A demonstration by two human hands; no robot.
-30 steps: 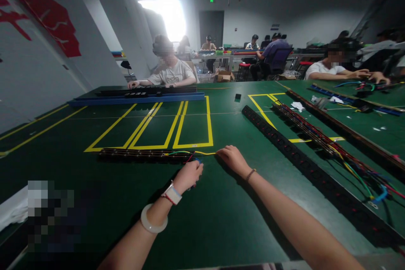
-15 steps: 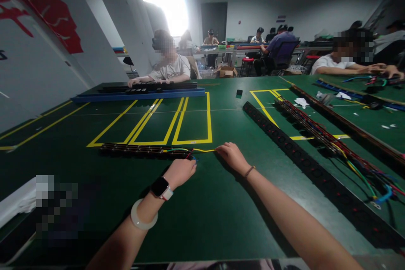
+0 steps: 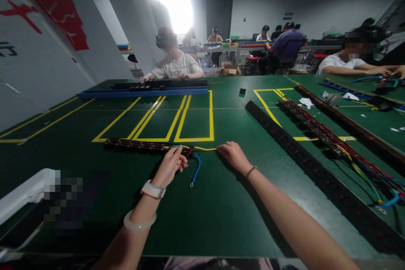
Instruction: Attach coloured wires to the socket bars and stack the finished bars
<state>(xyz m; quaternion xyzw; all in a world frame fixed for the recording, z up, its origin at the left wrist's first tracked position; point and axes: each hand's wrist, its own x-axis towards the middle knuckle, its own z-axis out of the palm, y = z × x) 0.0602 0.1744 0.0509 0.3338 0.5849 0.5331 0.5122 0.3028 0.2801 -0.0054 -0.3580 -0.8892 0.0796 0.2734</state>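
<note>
In the head view, a yellow-green wire [image 3: 204,149] runs to the right from the end of a dark strip assembly [image 3: 136,144] lying across the table. The fingertips of my right hand [image 3: 233,156] are pinched on this wire's free end. My left hand [image 3: 172,162] is over the strip's right end, fingers loosely curled and apart, with nothing visible in them; its fingertips are close to the wires there. Just right of that hand, a blue wire [image 3: 198,166] with a ring terminal [image 3: 191,184] curves down onto the table. A short red wire is partly hidden behind my fingers.
To the right lie a long black socket strip [image 3: 297,156], a wired strip bundle [image 3: 316,124] and a brown strip [image 3: 348,122]. Yellow tape [image 3: 211,118] marks the green table. A person [image 3: 180,61] works behind a blue rail [image 3: 177,91]; another sits at far right.
My left hand has let go of the blue wire, turned over and moved up and left. The blue wire now lies free. My right hand stays on the yellow-green wire.
</note>
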